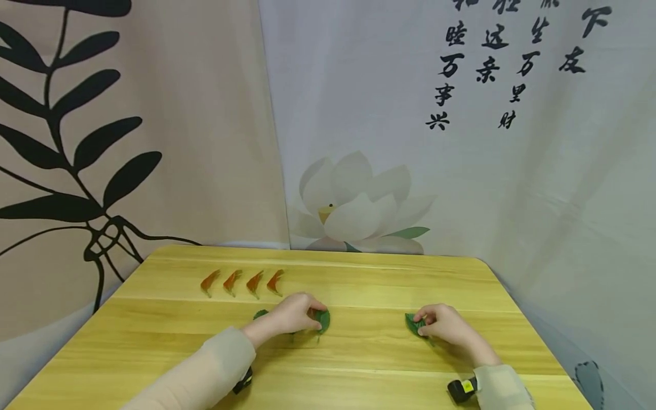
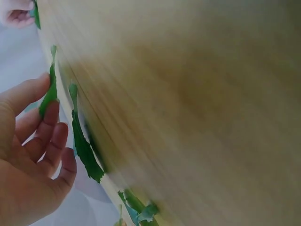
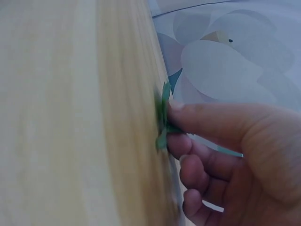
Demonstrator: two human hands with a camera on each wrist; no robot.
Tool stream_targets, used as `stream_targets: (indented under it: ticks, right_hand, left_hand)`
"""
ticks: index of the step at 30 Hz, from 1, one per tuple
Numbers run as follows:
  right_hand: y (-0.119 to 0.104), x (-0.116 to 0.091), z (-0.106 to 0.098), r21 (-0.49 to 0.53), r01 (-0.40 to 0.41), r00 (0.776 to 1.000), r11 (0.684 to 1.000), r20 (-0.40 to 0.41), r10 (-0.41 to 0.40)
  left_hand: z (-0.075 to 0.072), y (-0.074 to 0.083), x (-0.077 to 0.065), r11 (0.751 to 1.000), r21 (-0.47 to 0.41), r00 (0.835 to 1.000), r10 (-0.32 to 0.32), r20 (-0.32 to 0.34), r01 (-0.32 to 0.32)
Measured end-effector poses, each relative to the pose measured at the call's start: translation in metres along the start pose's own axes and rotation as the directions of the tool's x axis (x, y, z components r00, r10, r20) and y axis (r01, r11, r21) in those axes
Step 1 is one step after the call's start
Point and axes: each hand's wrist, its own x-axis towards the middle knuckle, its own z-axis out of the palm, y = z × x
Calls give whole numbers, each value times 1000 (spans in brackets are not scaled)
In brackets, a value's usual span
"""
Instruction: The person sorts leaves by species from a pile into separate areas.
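My left hand (image 1: 296, 313) is over the middle of the table, pinching a green leaf (image 1: 323, 320) between thumb and fingers. In the left wrist view, that pinched leaf (image 2: 51, 92) appears edge-on, and another green leaf (image 2: 84, 148) lies beside the fingers. A further green leaf (image 1: 260, 314) shows behind the left wrist, mostly covered by it in the head view. On the right side, my right hand (image 1: 447, 326) pinches a green leaf (image 1: 412, 324) by thumb and fingertips at the tabletop. The right wrist view shows this leaf (image 3: 164, 113) edge-on too.
Several orange-red leaves (image 1: 254, 283) lie in a row at the back left of the wooden table (image 1: 369, 364). Behind the table's far edge hangs a printed cloth (image 1: 359, 102). A black device (image 1: 461, 390) sits at the right wrist.
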Motion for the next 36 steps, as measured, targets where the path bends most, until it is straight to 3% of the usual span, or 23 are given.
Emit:
stream_targets:
  ticks: [14, 26, 36]
  right_hand:
    - [-16, 1, 2, 22, -32, 999, 999, -32, 33]
    - [-43, 8, 15, 151, -20, 993, 988, -109, 37]
    - [-76, 24, 39, 170, 31, 998, 985, -63, -20]
  left_hand:
    - [-4, 9, -1, 995, 95, 999, 13, 35, -17]
    - [-2, 3, -5, 978, 200, 998, -59, 18, 54]
    - [-2, 6, -4, 993, 106, 998, -59, 30, 56]
